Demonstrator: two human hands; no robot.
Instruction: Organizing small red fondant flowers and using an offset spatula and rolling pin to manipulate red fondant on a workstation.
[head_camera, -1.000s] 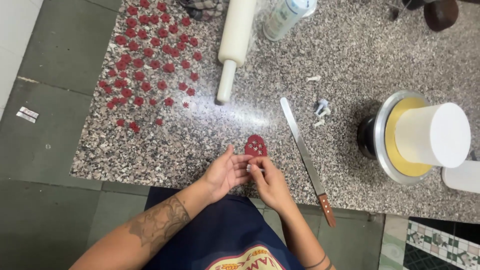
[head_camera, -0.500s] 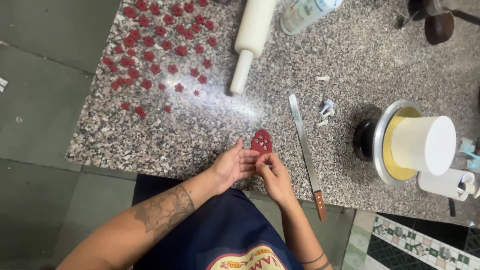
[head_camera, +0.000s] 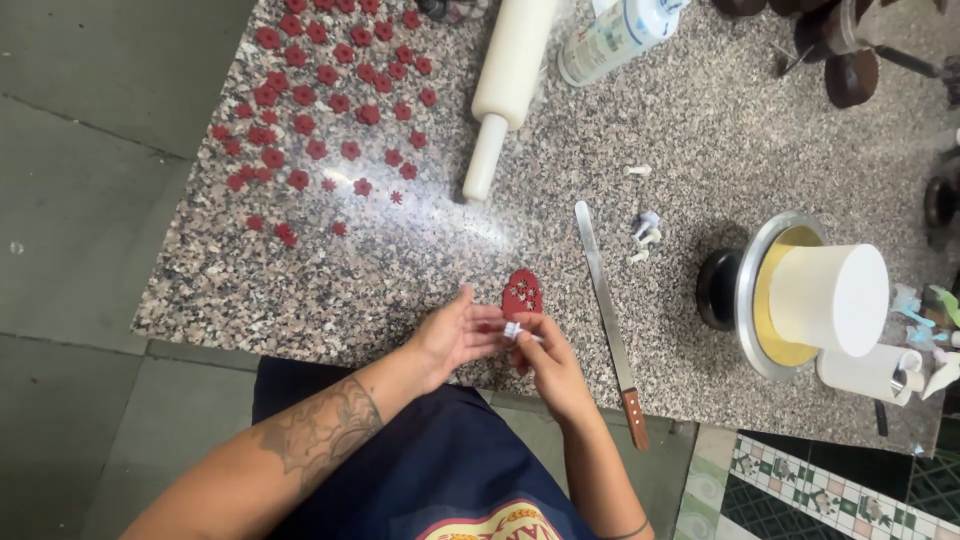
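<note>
My right hand (head_camera: 548, 362) pinches a small white plunger cutter (head_camera: 514, 331) over the near edge of a speckled granite counter (head_camera: 400, 260). My left hand (head_camera: 452, 335) is open, palm turned toward the cutter, its fingertips touching the cutter's tip. Just beyond both hands lies a small rolled red fondant piece (head_camera: 522, 293) with star-shaped holes cut in it. Several small red fondant flowers (head_camera: 320, 100) are spread over the far left of the counter.
A long knife with a wooden handle (head_camera: 608, 310) lies right of my hands. A white rolling pin (head_camera: 505, 85) and a plastic bottle (head_camera: 615, 38) lie at the back. A white cake on a metal turntable (head_camera: 815, 295) stands at right, small white cutters (head_camera: 645, 228) nearby.
My hands have drawn back from the red piece toward the counter's edge. The left hand has opened and the white cutter now shows between the two hands. The view shifted left.
</note>
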